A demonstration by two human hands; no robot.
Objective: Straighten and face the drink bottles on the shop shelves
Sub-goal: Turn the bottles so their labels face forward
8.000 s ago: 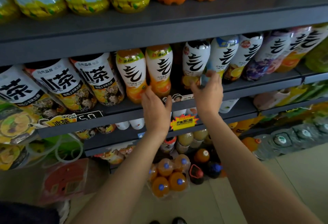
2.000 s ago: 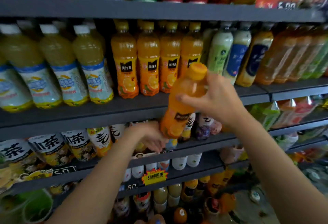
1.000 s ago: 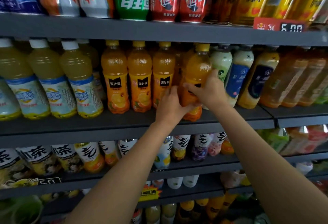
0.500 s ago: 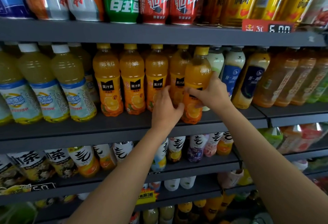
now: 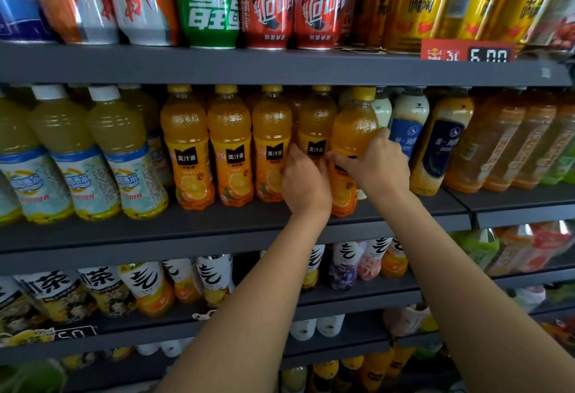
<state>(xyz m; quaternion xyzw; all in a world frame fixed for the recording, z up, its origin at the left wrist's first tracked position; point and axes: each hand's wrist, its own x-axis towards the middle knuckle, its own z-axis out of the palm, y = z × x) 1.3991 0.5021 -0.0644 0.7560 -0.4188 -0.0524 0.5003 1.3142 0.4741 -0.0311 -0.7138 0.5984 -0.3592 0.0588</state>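
Our right hand point(image 5: 378, 167) grips the rightmost orange juice bottle point(image 5: 353, 131) on the shelf point(image 5: 124, 230). Our left hand point(image 5: 306, 184) cups its lower front, fingers curled against it.

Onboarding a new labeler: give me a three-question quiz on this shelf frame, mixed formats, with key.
1. True or false: the right hand grips the rightmost orange juice bottle.
2. Which cans stand directly above the orange juice row? A) blue B) red cans C) none
3. Fill in: the left hand is at the ____ juice bottles.

Key: 1 true; 2 B; 3 orange
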